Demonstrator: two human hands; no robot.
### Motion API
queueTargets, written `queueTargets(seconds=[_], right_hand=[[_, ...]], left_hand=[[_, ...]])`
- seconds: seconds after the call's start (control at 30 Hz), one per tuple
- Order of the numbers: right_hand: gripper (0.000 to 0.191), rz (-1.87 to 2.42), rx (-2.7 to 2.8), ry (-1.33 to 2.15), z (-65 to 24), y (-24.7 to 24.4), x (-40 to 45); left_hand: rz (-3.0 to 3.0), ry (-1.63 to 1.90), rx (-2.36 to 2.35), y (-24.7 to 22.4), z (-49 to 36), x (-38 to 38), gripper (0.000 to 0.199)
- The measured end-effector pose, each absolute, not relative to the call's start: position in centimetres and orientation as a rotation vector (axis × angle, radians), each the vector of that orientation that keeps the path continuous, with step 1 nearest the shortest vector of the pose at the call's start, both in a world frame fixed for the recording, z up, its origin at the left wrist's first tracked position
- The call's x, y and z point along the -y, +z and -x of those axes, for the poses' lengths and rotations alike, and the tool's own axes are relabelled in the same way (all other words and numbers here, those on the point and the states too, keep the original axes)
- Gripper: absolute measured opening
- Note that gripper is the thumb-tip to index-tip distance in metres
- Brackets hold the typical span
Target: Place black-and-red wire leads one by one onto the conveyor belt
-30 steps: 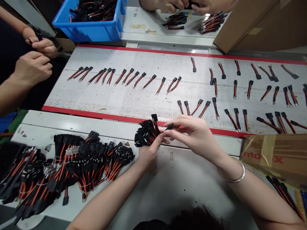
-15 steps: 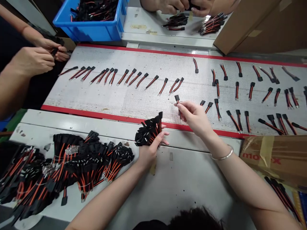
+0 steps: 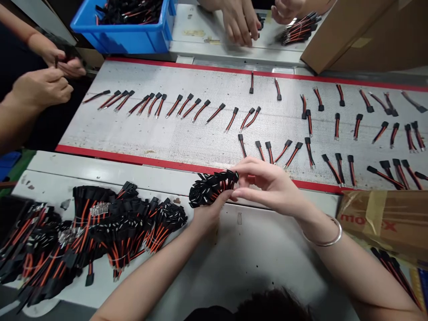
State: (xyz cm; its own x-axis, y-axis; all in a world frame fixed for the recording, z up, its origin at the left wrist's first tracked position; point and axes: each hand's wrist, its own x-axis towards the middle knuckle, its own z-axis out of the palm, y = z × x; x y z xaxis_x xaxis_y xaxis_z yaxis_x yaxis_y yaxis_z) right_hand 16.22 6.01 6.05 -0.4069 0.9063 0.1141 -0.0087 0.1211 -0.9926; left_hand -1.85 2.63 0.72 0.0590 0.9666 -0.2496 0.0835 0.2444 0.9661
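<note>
Left hand (image 3: 212, 209) is closed around a fanned bunch of wire leads (image 3: 207, 189), red and black wires with black heads, the thumb lying across the wires. The bunch is held at the pale ledge (image 3: 163, 176) along the near side of the mesh belt (image 3: 160, 138). Right hand (image 3: 269, 180) is at the right end of the bunch, fingers bent, fingertips narrowly spaced; whether they grip a lead cannot be told. A metal bangle (image 3: 330, 241) sits on the right wrist. Loose leads (image 3: 269, 151) lie in rows on the belt, the nearest just beyond the right hand. To the left, bundled leads (image 3: 117, 223) lie heaped. A taped carton (image 3: 408, 211) stands at right. Across the belt are a blue bin (image 3: 127, 40) containing leads and a co-worker's hand (image 3: 238, 22)
</note>
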Motion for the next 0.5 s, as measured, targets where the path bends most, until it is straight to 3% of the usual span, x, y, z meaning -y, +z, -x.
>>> queueTargets(seconds=[0.13, 0.27, 0.5], right_hand=[[0.013, 0.938, 1.745, 1.128, -15.7, 6.1, -5.5], [0.008, 0.947, 1.806, 0.983, -15.5, 6.3, -5.2], [0.006, 1.085, 1.739, 1.132, -15.1, 5.4, -5.4]], left_hand=[[-1.143, 0.933, -1.354, -0.9, 2.5, -2.1, 0.007], [-1.204, 0.897, -1.438, -1.2, 2.6, -2.0, 0.010], [-1.241, 0.923, -1.444, -1.1, 2.4, -2.2, 0.019]])
